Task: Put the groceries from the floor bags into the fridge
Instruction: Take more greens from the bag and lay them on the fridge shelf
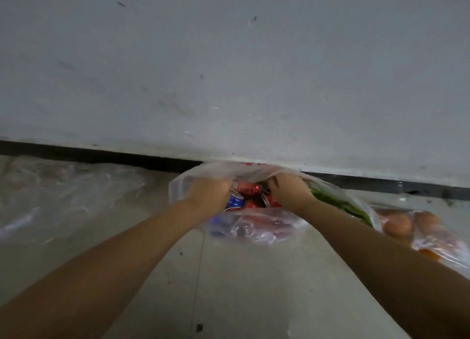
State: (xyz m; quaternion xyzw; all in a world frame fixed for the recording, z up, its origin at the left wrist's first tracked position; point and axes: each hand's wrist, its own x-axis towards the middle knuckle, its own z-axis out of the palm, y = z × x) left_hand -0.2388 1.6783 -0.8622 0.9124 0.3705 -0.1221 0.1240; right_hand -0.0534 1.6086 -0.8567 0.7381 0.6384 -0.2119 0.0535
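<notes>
A clear plastic bag (pixel 256 229) lies on the floor against the wall, holding several drink cans. My left hand (pixel 211 195) reaches into the bag's mouth and grips a blue can (pixel 234 201). My right hand (pixel 290 191) is in the bag too, its fingers curled over a red can (pixel 270 200). More red cans (pixel 248 187) lie between the hands. Green vegetables (pixel 338 203) stick out of the bag to the right of my right wrist. The fridge is out of view.
A second clear bag with orange round fruit (pixel 417 226) lies at the right by the wall. An empty crumpled plastic bag (pixel 63 193) is spread on the floor at the left. The grey wall (pixel 229 71) with a dark baseboard stands just behind the bags.
</notes>
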